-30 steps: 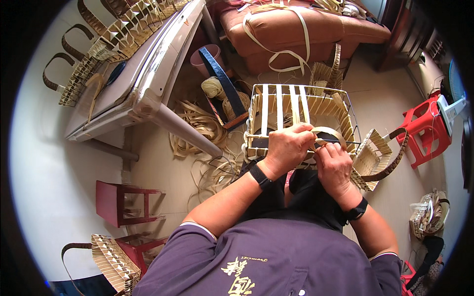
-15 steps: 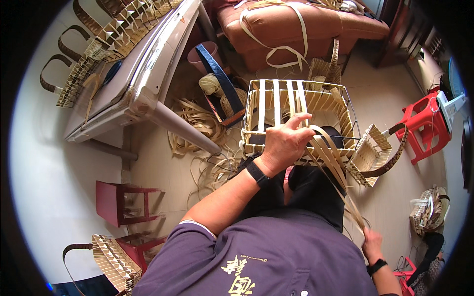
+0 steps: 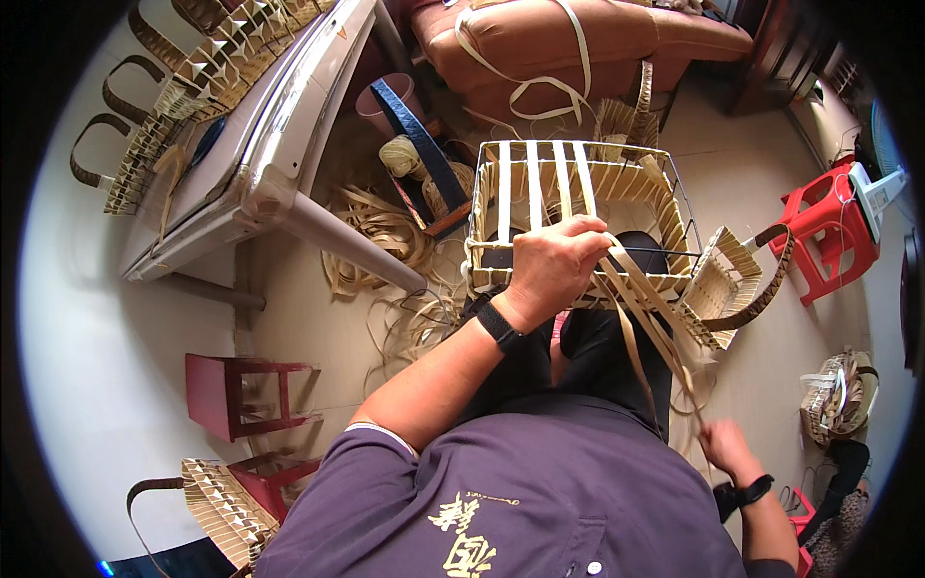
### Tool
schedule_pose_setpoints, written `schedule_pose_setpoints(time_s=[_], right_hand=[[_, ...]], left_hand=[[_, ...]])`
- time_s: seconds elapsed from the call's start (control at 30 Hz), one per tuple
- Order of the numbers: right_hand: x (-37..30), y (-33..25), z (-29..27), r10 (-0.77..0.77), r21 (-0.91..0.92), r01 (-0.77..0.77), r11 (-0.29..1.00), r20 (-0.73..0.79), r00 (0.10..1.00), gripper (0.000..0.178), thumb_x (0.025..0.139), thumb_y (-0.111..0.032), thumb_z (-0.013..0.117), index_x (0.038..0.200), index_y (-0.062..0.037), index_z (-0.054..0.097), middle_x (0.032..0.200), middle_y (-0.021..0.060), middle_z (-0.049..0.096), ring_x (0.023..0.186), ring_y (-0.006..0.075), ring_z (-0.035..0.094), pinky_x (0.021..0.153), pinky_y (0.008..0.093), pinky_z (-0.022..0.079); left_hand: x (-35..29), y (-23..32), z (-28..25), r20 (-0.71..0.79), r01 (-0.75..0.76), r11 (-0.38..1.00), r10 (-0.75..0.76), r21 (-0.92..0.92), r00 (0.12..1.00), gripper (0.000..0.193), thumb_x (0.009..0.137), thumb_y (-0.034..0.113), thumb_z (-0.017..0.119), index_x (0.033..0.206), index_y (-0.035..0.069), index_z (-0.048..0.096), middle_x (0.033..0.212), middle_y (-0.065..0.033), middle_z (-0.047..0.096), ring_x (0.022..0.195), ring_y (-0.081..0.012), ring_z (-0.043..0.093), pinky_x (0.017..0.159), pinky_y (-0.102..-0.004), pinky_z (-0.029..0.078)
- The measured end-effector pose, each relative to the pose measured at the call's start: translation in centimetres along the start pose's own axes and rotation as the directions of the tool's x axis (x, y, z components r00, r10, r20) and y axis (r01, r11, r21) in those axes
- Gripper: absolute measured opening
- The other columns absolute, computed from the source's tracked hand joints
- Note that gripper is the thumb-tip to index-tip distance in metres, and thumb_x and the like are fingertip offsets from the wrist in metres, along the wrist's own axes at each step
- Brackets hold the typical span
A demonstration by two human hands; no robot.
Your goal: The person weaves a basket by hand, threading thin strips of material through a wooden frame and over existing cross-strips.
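A rectangular wire-framed basket of pale strips rests over my lap. White strips run side by side across its left half. My left hand lies at the basket's near rim, fingers pinched on a flat tan strip where it meets the wire. From there several long tan strips trail down to the right. My right hand is low at the right, fingers closed round the far end of the strips. A small basket with a brown handle stands just right of the large one.
Coiled tan strips lie on the floor at left, beside an open box with a blue edge. A table carries finished baskets. There are a dark red stool, a red plastic stool, and a brown sofa behind.
My right hand has shifted slightly up and left with the strips. My left hand has stayed at the near rim, its fingers drawn closer together. The view has shifted a little.
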State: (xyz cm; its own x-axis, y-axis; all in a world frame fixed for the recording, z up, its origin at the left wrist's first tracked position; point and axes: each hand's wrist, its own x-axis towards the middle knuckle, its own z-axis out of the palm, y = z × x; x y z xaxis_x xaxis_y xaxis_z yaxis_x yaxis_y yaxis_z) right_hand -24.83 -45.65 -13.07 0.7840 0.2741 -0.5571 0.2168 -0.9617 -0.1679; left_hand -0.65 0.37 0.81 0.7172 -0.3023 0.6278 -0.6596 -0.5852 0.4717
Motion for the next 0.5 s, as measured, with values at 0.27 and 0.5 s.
schedule_pose_setpoints(time_s=[0.27, 0.5], right_hand=[[9.6, -22.8, -22.9, -0.317, -0.031, 0.399, 0.916, -0.667, 0.674, 0.055, 0.098, -0.035, 0.081, 0.136, 0.0021, 0.068, 0.1, 0.0183, 0.08, 0.079, 0.0315, 0.079, 0.069, 0.0406, 0.061], [16.7, -22.9, -23.3, -0.232, -0.196, 0.128, 0.972, -0.739, 0.632, 0.026, 0.098, -0.034, 0.078, 0.104, -0.0104, 0.07, 0.08, 0.0116, 0.073, 0.066, 0.0316, 0.073, 0.061, 0.0433, 0.056]], left_hand=[[0.3, -0.6, 0.7, 0.004, 0.041, 0.996, -0.041, -0.081, 0.999, 0.008, 0.098, 0.022, 0.081, 0.103, 0.018, 0.086, 0.111, -0.0017, 0.083, 0.083, -0.0249, 0.081, 0.07, -0.035, 0.063], [0.2, -0.4, 1.2, 0.011, 0.061, 0.993, -0.06, -0.097, 0.998, 0.009, 0.097, 0.023, 0.081, 0.104, 0.018, 0.085, 0.113, 0.0001, 0.083, 0.084, -0.0247, 0.08, 0.07, -0.0359, 0.063]])
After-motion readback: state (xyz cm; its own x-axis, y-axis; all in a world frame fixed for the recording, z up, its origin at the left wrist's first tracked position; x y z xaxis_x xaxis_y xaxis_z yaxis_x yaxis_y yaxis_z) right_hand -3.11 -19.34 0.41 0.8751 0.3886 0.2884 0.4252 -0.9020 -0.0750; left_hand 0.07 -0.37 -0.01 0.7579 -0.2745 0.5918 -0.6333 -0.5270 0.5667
